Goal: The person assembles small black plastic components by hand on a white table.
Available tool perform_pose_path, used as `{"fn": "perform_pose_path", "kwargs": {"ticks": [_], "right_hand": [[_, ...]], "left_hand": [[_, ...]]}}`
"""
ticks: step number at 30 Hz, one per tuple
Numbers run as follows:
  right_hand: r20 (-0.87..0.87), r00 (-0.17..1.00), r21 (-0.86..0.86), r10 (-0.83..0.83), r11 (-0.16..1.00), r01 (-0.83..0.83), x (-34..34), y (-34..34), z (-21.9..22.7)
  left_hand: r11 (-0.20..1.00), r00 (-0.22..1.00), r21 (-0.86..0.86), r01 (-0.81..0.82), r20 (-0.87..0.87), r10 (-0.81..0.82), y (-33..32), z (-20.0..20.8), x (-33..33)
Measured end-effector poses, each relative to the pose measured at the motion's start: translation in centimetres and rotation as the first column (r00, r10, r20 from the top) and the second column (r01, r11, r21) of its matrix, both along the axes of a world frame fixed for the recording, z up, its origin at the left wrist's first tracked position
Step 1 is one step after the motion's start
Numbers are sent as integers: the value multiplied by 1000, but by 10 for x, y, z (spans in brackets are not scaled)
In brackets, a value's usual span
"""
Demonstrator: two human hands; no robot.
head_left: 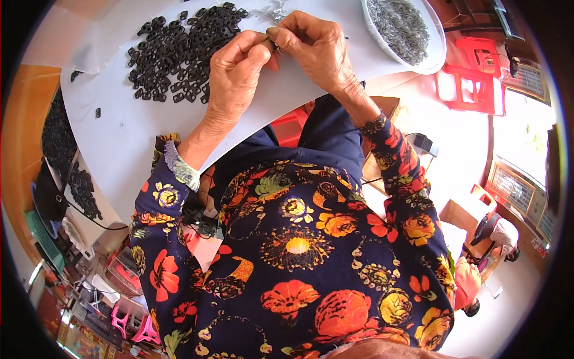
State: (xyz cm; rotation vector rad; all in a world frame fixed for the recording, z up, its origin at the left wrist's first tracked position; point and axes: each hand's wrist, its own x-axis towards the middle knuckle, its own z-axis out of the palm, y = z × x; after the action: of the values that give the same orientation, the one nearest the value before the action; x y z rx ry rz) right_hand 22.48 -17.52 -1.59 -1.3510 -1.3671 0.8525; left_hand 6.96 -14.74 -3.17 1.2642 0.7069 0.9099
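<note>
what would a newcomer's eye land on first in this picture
Probably the bold floral top filling the lower middle, with its big red and yellow blooms on dark cloth. Next, the left hand and right hand meeting at top centre, fingertips pinched around a small dark piece. Flanking them on the white table are a heap of black parts at left and a white tub of silvery pieces at right.

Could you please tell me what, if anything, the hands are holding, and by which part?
The left hand and right hand together pinch a small dark piece; they cover most of it, so which part each grips cannot be told.
</note>
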Motion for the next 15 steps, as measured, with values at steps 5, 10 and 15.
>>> {"fn": "perform_pose_path", "kwargs": {"ticks": [5,10,15], "right_hand": [[-37,997,25,-65,998,66,-3,-1,0],[-170,982,-45,75,995,-84,7,5,4],[-108,993,-26,56,998,-59,5,1,-1]], "left_hand": [[999,997,9,-35,64,34,-1,3,3],[1000,999,-12,-29,41,29,0,0,-1],[1000,999,-18,-19,25,20,0,3,0]]}}
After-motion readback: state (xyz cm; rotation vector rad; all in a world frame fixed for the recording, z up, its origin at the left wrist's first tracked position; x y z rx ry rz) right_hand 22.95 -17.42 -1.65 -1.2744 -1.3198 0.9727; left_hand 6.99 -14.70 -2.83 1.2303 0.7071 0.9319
